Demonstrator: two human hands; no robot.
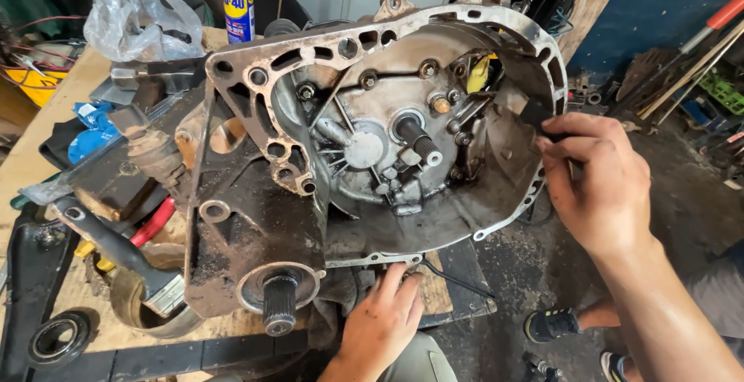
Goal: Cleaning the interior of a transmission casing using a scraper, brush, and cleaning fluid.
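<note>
A large, grimy cast-aluminium gearbox bell housing (pixel 372 157) stands on a cluttered wooden tabletop (pixel 31 157), its open, bowl-shaped mouth turned up and toward the camera. In the middle of the bowl a short splined steel input shaft (pixel 422 143) sticks out toward the viewer and slightly right. At the lower left corner of the casing a second, dark splined stub shaft (pixel 280 304) points down toward the front edge of the tabletop. The casing's long axis runs from lower left to upper right.

The right hand (pixel 597 180) is at the right rim of the housing, its fingers pinched together on a small black brush-like tool (pixel 535 113), whose dark end lies against the inner wall of the bowl just below the rim. The left hand (pixel 384 320) rests with its fingers spread flat against the underside of the housing's lower flange, holding nothing.

Behind the casing stand a blue and yellow spray can with a red cap (pixel 237 2) and a crumpled clear plastic bag (pixel 139 14). To the left lie dark metal brackets and a red-handled tool (pixel 151 223), crowding that side of the casing. A black round rubber seal ring (pixel 58 339) sits at the lower left. The right side is open down to the dirty floor, where the person's black shoe (pixel 552 324) shows.
</note>
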